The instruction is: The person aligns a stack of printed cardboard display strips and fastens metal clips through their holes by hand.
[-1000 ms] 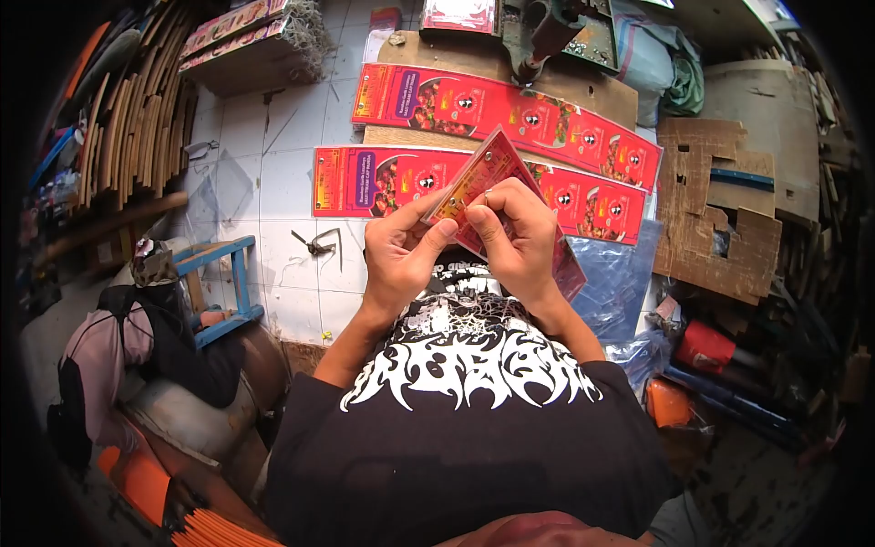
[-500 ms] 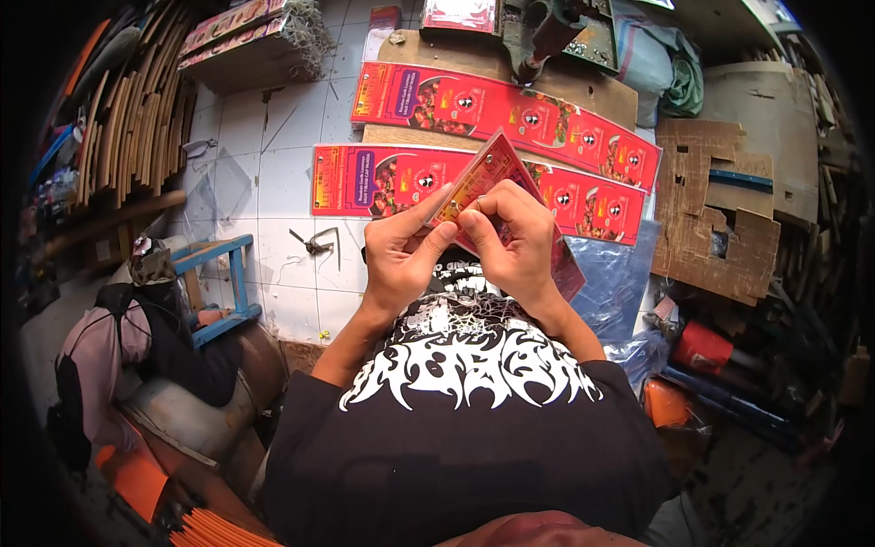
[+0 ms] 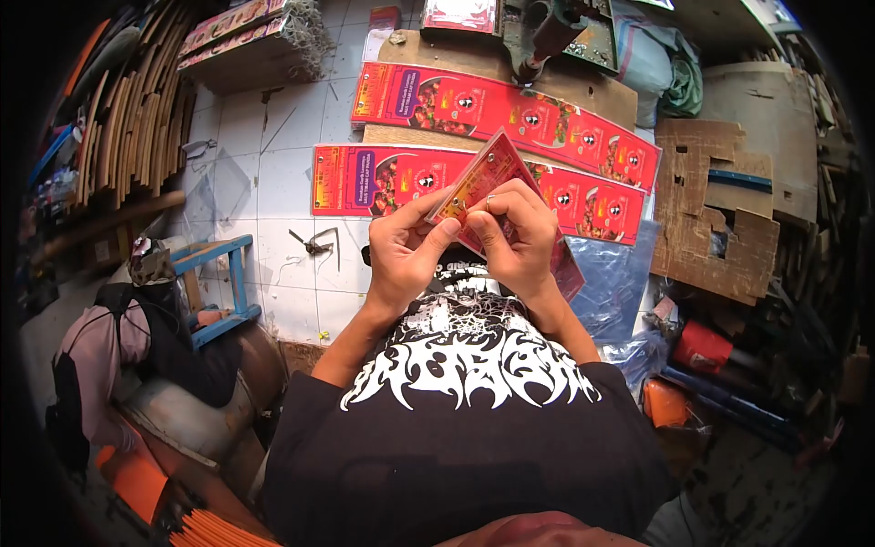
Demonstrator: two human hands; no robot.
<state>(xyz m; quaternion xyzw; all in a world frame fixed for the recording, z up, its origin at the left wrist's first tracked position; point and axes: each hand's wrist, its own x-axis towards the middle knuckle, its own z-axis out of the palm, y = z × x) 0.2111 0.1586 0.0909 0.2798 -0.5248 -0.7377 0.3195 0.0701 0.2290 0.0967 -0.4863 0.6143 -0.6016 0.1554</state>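
Close to my chest, a red printed panel (image 3: pixel 494 171) with a clear glossy cover is tilted up, its eyelets showing near the end. My left hand (image 3: pixel 407 248) is closed on its left edge, thumb on the front face. The fingers of my right hand (image 3: pixel 518 235) are pinched together at the panel's front; a tiny thing shows at the fingertips, too small to name. The panel's lower part passes behind my right hand. Beyond it lie two similar long red printed panels, a nearer one (image 3: pixel 597 208) and a farther one (image 3: pixel 547 118).
Wooden boards (image 3: pixel 510 68) lie under the panels. A dark metal press (image 3: pixel 551 41) stands at the back. Clear plastic sheeting (image 3: pixel 611 283) lies at right, beside cut brown board (image 3: pixel 711 201). A blue frame (image 3: pixel 239 273) and a small metal tool (image 3: pixel 314 244) are at left.
My right fingers have shifted slightly at the panel, the index finger lifting a little. My left hand has barely moved and the panel stays in almost the same place.
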